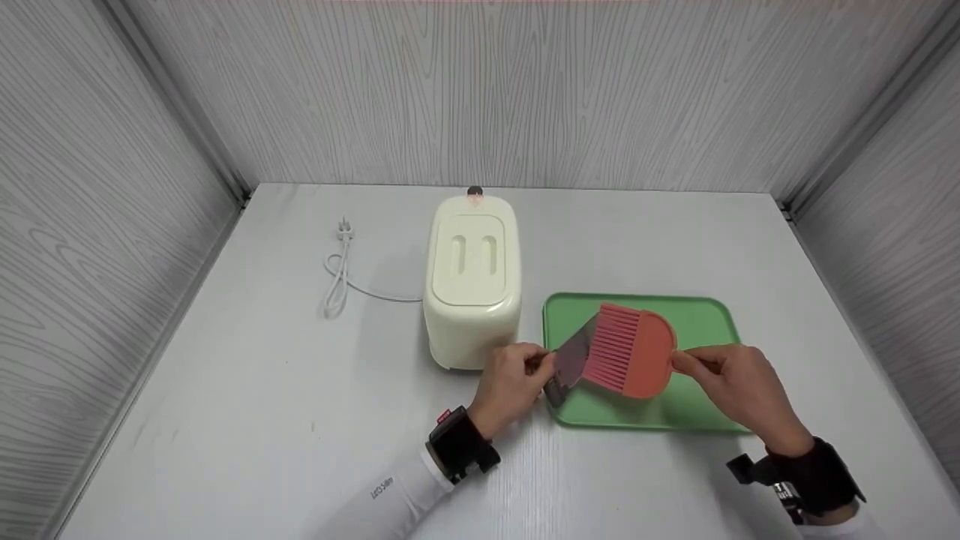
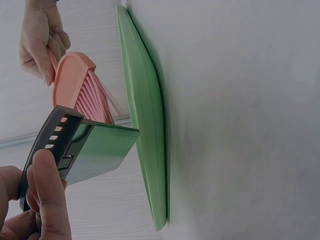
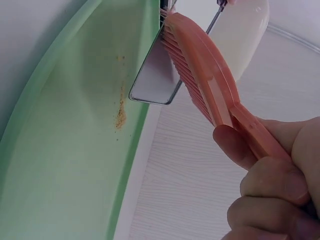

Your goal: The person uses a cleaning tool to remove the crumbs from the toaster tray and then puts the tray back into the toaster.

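My left hand pinches the dark slotted end of a thin metal crumb tray, which tilts over the left side of a green serving tray. In my right hand is the handle of an orange cleaning brush with pink bristles. Its bristles lie over the crumb tray's metal face in the head view; the right wrist view has them against or very near it. Brownish crumbs lie scattered in a short line on the green tray.
A cream toaster with a lid on top stands just left of the green tray, close to my left hand. Its white cord and plug lie bundled on the table farther left. Grey wood-grain walls enclose the table at the back and sides.
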`<state>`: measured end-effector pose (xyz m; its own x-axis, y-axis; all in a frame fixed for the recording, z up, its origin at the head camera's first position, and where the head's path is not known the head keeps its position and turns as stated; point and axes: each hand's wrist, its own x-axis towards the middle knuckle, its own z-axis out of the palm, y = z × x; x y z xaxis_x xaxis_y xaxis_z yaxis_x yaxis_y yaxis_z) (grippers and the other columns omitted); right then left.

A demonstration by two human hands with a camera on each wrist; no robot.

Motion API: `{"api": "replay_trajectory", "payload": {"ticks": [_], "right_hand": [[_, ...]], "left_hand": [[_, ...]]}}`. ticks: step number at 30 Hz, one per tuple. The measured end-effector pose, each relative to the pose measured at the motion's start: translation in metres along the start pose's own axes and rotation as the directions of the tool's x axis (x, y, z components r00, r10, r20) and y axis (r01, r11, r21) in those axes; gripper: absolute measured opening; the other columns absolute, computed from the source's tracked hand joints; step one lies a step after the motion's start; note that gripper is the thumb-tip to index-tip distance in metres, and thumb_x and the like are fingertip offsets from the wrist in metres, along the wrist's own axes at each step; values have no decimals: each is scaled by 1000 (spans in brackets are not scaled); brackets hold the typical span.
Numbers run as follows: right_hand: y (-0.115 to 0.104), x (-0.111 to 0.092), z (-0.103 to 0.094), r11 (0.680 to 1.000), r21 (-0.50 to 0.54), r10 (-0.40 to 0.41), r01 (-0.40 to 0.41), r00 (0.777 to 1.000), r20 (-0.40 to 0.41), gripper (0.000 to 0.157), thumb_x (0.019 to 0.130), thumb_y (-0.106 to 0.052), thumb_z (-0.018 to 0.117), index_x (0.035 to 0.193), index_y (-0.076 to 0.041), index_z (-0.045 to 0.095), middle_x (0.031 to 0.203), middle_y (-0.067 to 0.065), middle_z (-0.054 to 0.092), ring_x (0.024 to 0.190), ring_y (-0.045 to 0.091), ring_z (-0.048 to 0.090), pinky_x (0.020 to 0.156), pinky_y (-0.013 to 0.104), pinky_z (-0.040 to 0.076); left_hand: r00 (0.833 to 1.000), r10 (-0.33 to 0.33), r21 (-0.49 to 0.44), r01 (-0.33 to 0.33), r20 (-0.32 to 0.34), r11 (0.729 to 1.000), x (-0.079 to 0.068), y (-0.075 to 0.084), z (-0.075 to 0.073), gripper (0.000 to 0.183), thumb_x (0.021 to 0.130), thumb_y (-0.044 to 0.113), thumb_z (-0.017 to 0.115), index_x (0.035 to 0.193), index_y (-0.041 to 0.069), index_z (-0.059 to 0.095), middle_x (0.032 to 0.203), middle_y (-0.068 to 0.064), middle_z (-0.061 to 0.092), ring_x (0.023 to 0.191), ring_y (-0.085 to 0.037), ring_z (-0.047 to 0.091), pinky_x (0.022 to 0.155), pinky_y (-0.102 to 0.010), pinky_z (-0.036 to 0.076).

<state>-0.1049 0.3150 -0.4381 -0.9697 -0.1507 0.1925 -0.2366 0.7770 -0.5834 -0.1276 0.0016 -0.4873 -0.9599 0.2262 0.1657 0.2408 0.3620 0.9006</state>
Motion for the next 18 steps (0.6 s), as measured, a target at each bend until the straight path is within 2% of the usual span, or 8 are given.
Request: {"api": "replay_trajectory", "payload": {"ticks": [7,13,18], "right_hand": [[5,2,0,1000,-23,-16,15,999,-36,15,97,-28,75,98,-17,85,88,-4,80,81,0,69,56,19,40],[11,4,-1,999,-42,-28,26,998,-63,17,97,-26,75,98,-13,85,87,1,80,64,-1,52,51,21,28],[16,5,-1,998,-56,-32,28,996,-81,18,96,-24,76,101,-9,84,88,3,80,68,-4,57,52,20,34]], "left_hand": [[1000,19,10,-19,-15,1000,-1,2,-1,13,97,9,68,97,0,78,82,-3,73,65,-2,59,57,-21,54],[999,36,27,-36,-24,999,-1,3,-1,13,97,9,69,97,0,78,83,-4,75,68,-2,60,61,-20,55],[999,34,15,-34,-18,999,-1,4,-1,13,97,9,69,98,0,78,83,-5,75,68,-3,61,59,-21,55]]}}
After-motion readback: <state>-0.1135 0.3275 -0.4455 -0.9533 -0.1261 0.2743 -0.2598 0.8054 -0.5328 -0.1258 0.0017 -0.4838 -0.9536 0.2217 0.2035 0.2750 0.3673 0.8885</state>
